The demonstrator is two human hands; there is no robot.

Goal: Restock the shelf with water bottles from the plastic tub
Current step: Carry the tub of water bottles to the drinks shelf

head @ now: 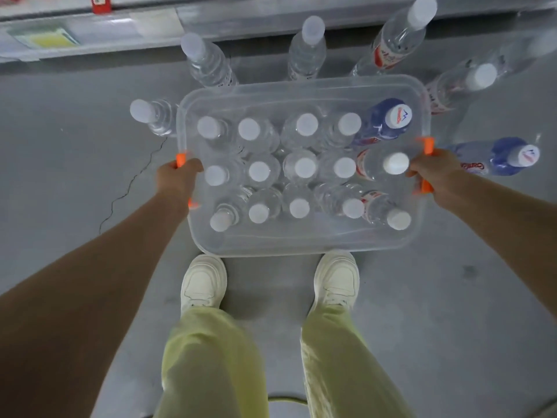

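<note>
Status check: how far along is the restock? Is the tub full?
Early. Done: nothing visibly shelved; the shelf edge shows no bottles. In hand: the left hand and right hand each grip an orange handle of the plastic tub, which is packed with upright capped bottles. Left: all of those, plus several loose bottles standing on the floor around the tub, have yet to go up.

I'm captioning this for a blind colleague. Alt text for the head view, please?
From above, a person's left hand and right hand grip the orange handles of a clear plastic tub packed with upright white-capped water bottles. More bottles stand on the grey floor around it, near a shelf edge.
</note>
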